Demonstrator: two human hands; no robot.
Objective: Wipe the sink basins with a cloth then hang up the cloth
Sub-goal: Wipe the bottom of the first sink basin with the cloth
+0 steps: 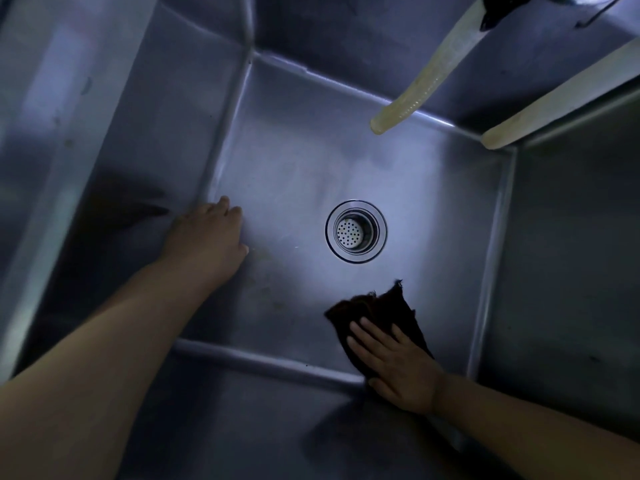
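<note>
As we look down from the head camera, we see our right hand (398, 368) laid flat with its fingers straight and slightly spread, pressing the dark cloth (384, 313) against the floor of the steel sink basin (294, 161), close to the near wall and right corner. Our left hand (211, 233) rests at the basin's left edge where floor meets wall, fingers bent loosely and holding nothing. We find the round drain strainer (356, 231) between our two hands, apart from both. We also see two pale hoses (426, 77) hanging down over the far right corner, their ends above the floor.
</note>
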